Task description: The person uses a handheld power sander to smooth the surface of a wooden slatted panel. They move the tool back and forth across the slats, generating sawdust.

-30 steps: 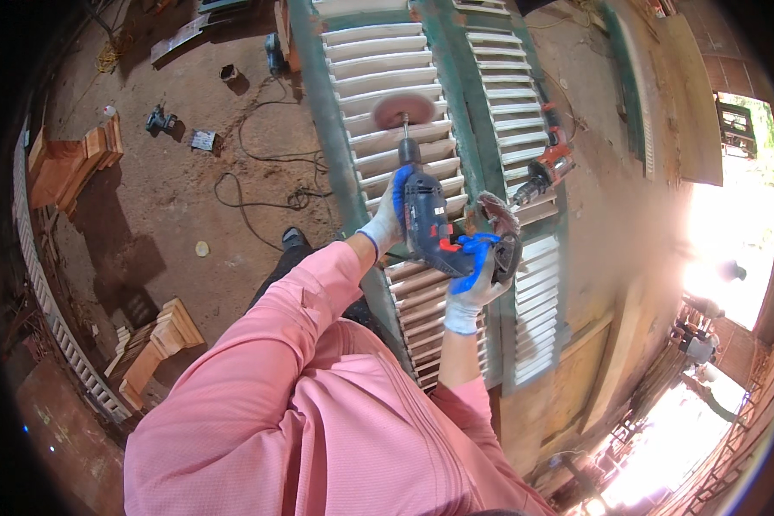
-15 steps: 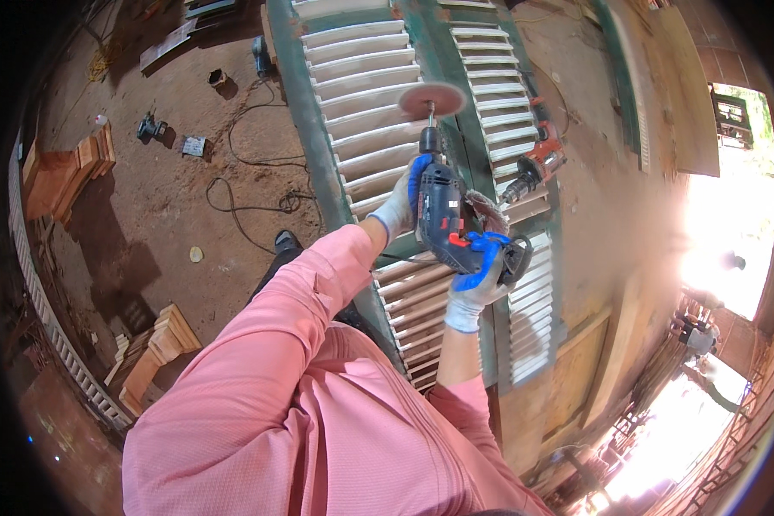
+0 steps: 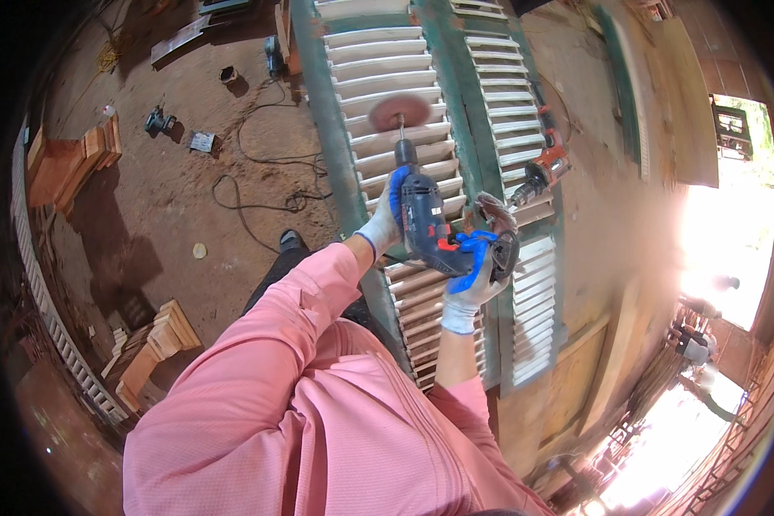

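Both my hands, in blue-and-white gloves, are closed on a dark blue power drill (image 3: pixel 423 211) with red switches. My left hand (image 3: pixel 389 211) wraps round the front of its body, behind the chuck. My right hand (image 3: pixel 480 273) grips the rear handle. A reddish sanding disc (image 3: pixel 399 113) on the drill's shaft looks blurred, over the white slats of a louvred shutter (image 3: pixel 378 70) with a green frame. Whether the disc touches the slats I cannot tell. Beside my right hand is a greyish, fuzzy-looking piece (image 3: pixel 494 209).
A red-and-black drill (image 3: pixel 542 172) lies on the right-hand shutter. Left on the dirt floor are a dark cable (image 3: pixel 271 205), a teal power tool (image 3: pixel 157 121), a small can (image 3: pixel 229 75) and stacked wooden pieces (image 3: pixel 70 163). A board (image 3: pixel 686 95) leans at the right.
The disc and drill front have swung left and slightly nearer, now over the left shutter's slats instead of by its middle frame. Both hands keep their hold. The view has shifted a little.
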Demonstrator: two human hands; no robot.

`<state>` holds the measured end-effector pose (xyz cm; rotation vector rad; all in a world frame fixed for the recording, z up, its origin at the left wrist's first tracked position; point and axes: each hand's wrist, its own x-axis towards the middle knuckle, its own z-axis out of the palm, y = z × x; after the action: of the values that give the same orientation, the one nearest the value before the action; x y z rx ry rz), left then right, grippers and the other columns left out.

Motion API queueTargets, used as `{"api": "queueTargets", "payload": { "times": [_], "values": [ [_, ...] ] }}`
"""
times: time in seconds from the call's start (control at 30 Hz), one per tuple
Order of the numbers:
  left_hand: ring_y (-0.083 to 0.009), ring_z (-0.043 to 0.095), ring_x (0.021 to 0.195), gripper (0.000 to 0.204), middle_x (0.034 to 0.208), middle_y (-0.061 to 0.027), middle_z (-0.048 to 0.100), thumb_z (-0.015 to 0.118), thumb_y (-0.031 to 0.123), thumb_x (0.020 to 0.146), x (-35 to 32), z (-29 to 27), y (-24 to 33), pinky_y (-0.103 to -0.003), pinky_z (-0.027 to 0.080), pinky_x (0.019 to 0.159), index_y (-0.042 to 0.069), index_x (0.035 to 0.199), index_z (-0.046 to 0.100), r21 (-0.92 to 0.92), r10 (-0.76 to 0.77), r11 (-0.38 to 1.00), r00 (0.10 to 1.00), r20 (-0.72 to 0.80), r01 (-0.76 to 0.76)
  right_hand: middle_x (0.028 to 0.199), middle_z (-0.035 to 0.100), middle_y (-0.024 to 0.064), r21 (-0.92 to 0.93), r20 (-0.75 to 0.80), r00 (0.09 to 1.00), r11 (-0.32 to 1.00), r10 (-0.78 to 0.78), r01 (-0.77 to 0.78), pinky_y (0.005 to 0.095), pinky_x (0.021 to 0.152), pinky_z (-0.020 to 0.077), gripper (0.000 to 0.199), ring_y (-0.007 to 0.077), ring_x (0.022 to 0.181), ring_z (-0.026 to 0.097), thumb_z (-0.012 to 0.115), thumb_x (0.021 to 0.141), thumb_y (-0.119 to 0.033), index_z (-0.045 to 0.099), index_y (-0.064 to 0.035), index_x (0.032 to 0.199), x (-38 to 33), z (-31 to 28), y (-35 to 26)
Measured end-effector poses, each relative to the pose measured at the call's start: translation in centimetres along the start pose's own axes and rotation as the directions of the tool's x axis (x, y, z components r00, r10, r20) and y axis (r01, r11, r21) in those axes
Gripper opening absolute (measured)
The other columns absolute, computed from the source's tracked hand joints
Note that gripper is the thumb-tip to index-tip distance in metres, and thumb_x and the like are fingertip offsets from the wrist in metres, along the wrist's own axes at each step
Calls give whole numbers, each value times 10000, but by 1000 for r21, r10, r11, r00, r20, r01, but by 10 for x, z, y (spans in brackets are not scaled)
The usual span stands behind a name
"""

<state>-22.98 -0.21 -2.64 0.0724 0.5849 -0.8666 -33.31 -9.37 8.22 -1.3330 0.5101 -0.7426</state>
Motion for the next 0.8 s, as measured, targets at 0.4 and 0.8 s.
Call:
{"api": "queueTargets", "payload": {
  "times": [0.4, 0.8],
  "values": [
    [-311, 680, 876, 581, 985, -136, 701, 514, 635, 896, -34, -39, 4, -536, 568, 799, 108, 1085, 668, -9, 15, 1000, 995, 96, -14, 830, 627, 123, -11, 66, 996, 999, 53, -53, 393, 761, 549, 220, 223, 746, 634, 577, 906, -113, 558, 42, 1061, -31, 10, -14],
    [-313, 693, 895, 587, 997, -146, 704, 535, 640, 892, -45, -21, -2, -495, 575, 824, 97, 1077, 659, 21, 64, 998, 994, 91, -67, 794, 630, 124, -15, -13, 999, 999, 50, -50, 411, 731, 566, 160, 226, 702, 632, 570, 914, -114, 579, 29, 985, -29, 16, -31]
  ]
}}
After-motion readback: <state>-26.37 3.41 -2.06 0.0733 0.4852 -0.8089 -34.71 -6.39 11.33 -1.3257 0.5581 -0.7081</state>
